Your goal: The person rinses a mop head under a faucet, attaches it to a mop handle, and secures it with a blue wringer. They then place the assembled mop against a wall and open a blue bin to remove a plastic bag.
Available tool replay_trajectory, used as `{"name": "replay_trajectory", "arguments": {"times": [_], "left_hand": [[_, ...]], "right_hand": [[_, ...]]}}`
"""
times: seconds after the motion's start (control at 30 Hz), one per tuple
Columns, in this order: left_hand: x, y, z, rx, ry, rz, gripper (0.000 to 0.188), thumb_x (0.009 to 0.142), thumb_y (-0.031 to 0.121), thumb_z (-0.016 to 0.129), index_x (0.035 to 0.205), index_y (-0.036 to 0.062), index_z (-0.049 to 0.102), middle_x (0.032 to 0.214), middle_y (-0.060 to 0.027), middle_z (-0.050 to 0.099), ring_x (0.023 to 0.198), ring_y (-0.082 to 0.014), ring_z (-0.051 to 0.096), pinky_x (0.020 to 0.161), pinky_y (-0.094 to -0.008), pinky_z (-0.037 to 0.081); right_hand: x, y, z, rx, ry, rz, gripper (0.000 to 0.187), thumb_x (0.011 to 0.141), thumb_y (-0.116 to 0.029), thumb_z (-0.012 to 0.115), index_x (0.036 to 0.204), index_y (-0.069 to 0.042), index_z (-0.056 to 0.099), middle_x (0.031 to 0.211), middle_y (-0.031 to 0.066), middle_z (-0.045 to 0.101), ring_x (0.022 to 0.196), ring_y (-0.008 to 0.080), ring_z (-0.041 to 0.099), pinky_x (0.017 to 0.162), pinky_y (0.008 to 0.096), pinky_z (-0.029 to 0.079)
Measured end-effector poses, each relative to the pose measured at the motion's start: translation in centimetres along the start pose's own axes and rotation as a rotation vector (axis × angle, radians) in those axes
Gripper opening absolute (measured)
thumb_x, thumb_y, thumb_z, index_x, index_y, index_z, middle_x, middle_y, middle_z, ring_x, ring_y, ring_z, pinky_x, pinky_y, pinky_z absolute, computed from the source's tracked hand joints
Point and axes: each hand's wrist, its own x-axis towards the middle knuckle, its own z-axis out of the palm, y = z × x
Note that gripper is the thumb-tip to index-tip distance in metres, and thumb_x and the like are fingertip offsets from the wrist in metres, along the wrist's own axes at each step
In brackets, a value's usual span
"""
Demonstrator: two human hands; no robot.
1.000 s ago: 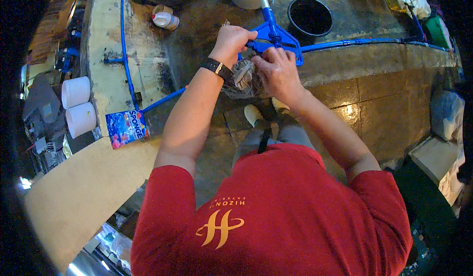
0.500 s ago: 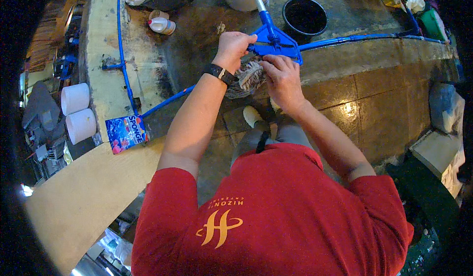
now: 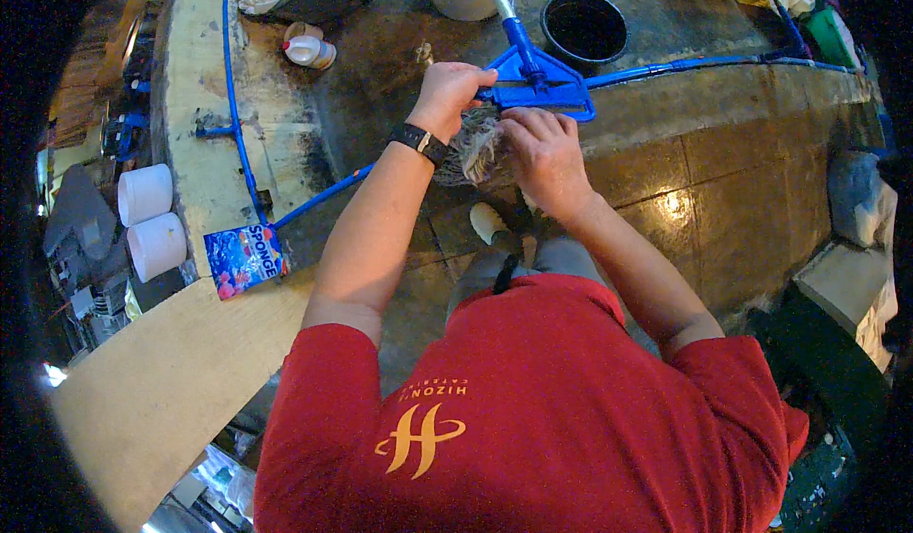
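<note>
Left hand (image 3: 449,97) curled on blue clamp (image 3: 538,90) | right hand (image 3: 548,160) seemingly pinching mop strands (image 3: 475,155) | step: likely arranging strands | next: needs clamp steadied

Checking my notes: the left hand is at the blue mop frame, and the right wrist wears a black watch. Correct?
Not quite: the head view shows the black watch on the left wrist. The left hand is at the blue mop frame.

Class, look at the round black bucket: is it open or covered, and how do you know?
Open: the black bucket shows no lid; its rim is visible around its dark inside.
</note>
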Motion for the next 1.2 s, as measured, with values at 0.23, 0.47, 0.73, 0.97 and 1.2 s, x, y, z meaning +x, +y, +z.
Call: {"name": "replay_trajectory", "arguments": {"times": [0.23, 0.47, 0.73, 0.97, 1.2], "left_hand": [[-0.6, -1.2, 0.1, 0.056, -0.029, -0.03, 0.013, 0.085, 0.018, 0.08, 0.089, 0.0062, 0.075, 0.084, -0.0024, 0.071, 0.073, -0.0135, 0.064, 0.062, -0.0287, 0.049], [0.0, -0.9, -0.7, -0.012, -0.068, 0.012, 0.014, 0.085, 0.01, 0.078, 0.092, -0.0015, 0.075, 0.086, -0.006, 0.073, 0.08, -0.0178, 0.068, 0.073, -0.0324, 0.053], [-1.5, 4.0, -2.6, -0.147, -0.023, 0.014, 0.011, 0.081, 0.009, 0.082, 0.083, 0.0007, 0.074, 0.082, -0.0064, 0.072, 0.073, -0.0182, 0.066, 0.065, -0.0355, 0.05], [-0.9, 5.3, -2.2, -0.097, 0.101, 0.11, 0.014, 0.077, 0.005, 0.084, 0.081, -0.0038, 0.073, 0.081, -0.009, 0.071, 0.068, -0.0183, 0.063, 0.06, -0.0386, 0.047], [-0.8, 4.6, -2.0, -0.022, 0.059, 0.107, 0.013, 0.077, 0.007, 0.084, 0.08, -0.002, 0.074, 0.08, -0.0093, 0.071, 0.069, -0.0175, 0.062, 0.058, -0.0375, 0.046]], "right_hand": [[-0.5, 1.4, -0.8, -0.054, -0.073, 0.03, 0.028, 0.079, -0.009, 0.071, 0.107, -0.01, 0.068, 0.106, 0.0056, 0.065, 0.101, 0.0278, 0.064, 0.091, 0.0449, 0.043], [0.1, 3.1, -2.5, -0.09, -0.048, 0.081, 0.025, 0.082, -0.009, 0.073, 0.107, -0.013, 0.069, 0.104, 0.0041, 0.065, 0.102, 0.0277, 0.064, 0.091, 0.046, 0.043], [4.6, 1.2, -3.6, 0.086, 0.038, -0.304, 0.037, 0.077, -0.015, 0.075, 0.113, -0.015, 0.067, 0.113, 0.0064, 0.063, 0.11, 0.0306, 0.06, 0.098, 0.0479, 0.043], [7.5, -0.5, -2.2, 0.051, 0.106, -0.318, 0.028, 0.077, -0.014, 0.079, 0.105, -0.015, 0.075, 0.106, 0.0019, 0.067, 0.1, 0.0241, 0.062, 0.09, 0.0422, 0.043], [7.0, -0.4, -2.9, -0.085, 0.035, -0.201, 0.023, 0.076, -0.017, 0.079, 0.098, -0.016, 0.075, 0.094, 0.0015, 0.063, 0.096, 0.0238, 0.06, 0.089, 0.0424, 0.042]]}}
